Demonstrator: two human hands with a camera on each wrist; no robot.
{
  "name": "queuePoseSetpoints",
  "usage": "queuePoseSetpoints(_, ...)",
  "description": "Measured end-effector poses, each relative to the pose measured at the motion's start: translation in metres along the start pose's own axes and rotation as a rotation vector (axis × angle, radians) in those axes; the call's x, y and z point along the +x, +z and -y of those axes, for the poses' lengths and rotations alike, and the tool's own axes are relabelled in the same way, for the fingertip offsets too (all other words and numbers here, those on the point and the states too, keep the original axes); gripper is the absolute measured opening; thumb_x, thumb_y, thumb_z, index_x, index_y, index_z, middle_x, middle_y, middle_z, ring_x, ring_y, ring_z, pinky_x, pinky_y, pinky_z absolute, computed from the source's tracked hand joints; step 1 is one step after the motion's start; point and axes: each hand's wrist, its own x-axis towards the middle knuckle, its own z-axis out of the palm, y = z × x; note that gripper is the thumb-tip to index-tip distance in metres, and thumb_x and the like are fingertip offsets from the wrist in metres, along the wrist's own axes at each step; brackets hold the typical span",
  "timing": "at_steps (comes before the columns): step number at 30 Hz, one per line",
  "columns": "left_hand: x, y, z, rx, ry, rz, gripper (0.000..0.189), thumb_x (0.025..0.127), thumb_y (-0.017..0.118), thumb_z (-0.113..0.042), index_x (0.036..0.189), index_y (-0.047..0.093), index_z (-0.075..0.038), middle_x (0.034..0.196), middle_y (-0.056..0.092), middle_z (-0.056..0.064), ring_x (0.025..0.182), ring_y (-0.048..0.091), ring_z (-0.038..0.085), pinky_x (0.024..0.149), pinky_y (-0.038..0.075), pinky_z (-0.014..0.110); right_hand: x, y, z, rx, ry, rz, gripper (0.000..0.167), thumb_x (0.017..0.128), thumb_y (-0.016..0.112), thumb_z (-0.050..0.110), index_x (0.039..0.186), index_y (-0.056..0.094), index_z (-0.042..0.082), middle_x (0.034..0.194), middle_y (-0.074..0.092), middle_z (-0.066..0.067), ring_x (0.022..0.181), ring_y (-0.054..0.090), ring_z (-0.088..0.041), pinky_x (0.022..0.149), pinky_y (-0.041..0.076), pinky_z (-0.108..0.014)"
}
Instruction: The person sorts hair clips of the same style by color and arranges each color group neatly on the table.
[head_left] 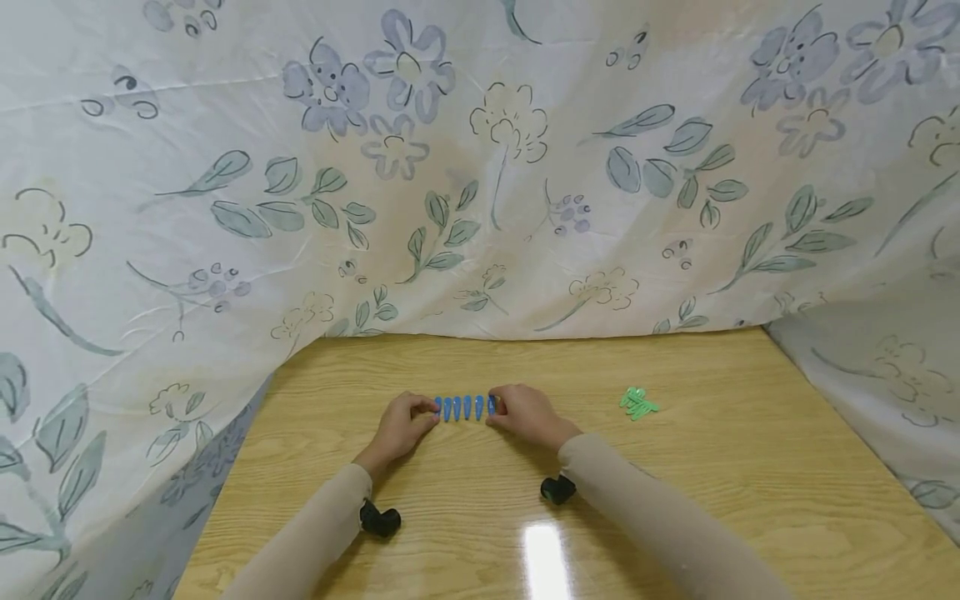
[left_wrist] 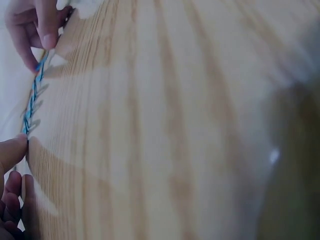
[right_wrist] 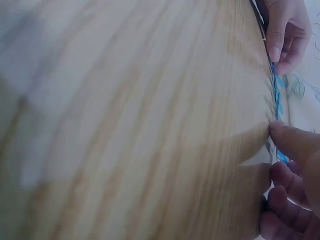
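Observation:
Several blue snap hair clips [head_left: 467, 407] stand side by side in a short row on the wooden table, narrow ends toward the person. At the row's left end, my left hand [head_left: 403, 425] pinches the outermost clip [head_left: 438, 405] between thumb and forefinger. My right hand [head_left: 527, 413] holds the clip at the right end [head_left: 492, 404] the same way, set slightly apart from its neighbour. From the left wrist, the row [left_wrist: 31, 102] shows edge-on between both hands; the right wrist view also has it as a thin blue line [right_wrist: 276, 95].
A loose pile of green hair clips [head_left: 638, 403] lies to the right, beyond my right forearm. Floral cloth [head_left: 480, 208] hangs along the table's back edge and both sides. Black wrist straps [head_left: 380, 521] show at the sleeves. Light glares on the near tabletop [head_left: 546, 558].

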Motion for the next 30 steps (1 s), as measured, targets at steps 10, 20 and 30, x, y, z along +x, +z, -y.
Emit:
queuePoseSetpoints(10,0.003,-0.002,0.002,-0.022,-0.006,0.007,0.01,0.09,0.076,-0.008,0.1,0.076,-0.01,0.102,0.066,0.008,0.095,0.061,0.02,0.087,0.052,0.04,0.004,0.002,0.001,0.035,0.018,-0.003,0.046,0.088,0.08,0.032,0.126,0.069,0.007,0.065,0.056,0.01,0.056,0.046,-0.005,0.055,0.035,-0.023)
queuePoseSetpoints(20,0.006,-0.005,0.003,-0.014,-0.005,0.007,0.01,0.09,0.076,-0.008,0.1,0.077,-0.009,0.099,0.066,0.008,0.091,0.058,0.018,0.083,0.049,0.035,0.005,0.006,-0.002,0.106,0.034,-0.022,0.051,0.089,0.079,0.031,0.132,0.065,0.006,0.071,0.056,0.008,0.059,0.046,-0.006,0.055,0.035,-0.022)
queuePoseSetpoints(30,0.011,-0.004,0.006,-0.025,0.002,0.018,0.009,0.091,0.075,-0.009,0.1,0.076,-0.009,0.101,0.066,0.007,0.093,0.059,0.018,0.084,0.049,0.036,0.007,0.004,-0.004,0.163,0.063,-0.002,0.052,0.089,0.08,0.029,0.133,0.064,0.007,0.069,0.055,0.006,0.059,0.045,-0.008,0.056,0.033,-0.024)
